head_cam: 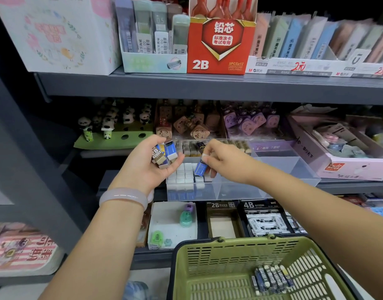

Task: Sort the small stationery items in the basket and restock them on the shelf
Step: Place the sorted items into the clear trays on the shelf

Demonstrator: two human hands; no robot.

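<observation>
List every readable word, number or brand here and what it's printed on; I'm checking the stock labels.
"铅芯", "标准涂卡 考试专用", "2B", "5PCS×12": red lead box.
"2元", "M&G": white display tray.
"2B": eraser in the left hand.
"2B": brown box.
"4B": black box.
"2B": erasers in the green basket.
Price stickers, pink box text, eraser in the right hand: too blurred to read.

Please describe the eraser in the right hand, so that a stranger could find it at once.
Find the clear plastic tray on the middle shelf, with rows of erasers standing in its left part. Just above those rows, the right hand pinches one blue-sleeved eraser. It alone hangs tilted above the tray; the left hand holds several.
</observation>
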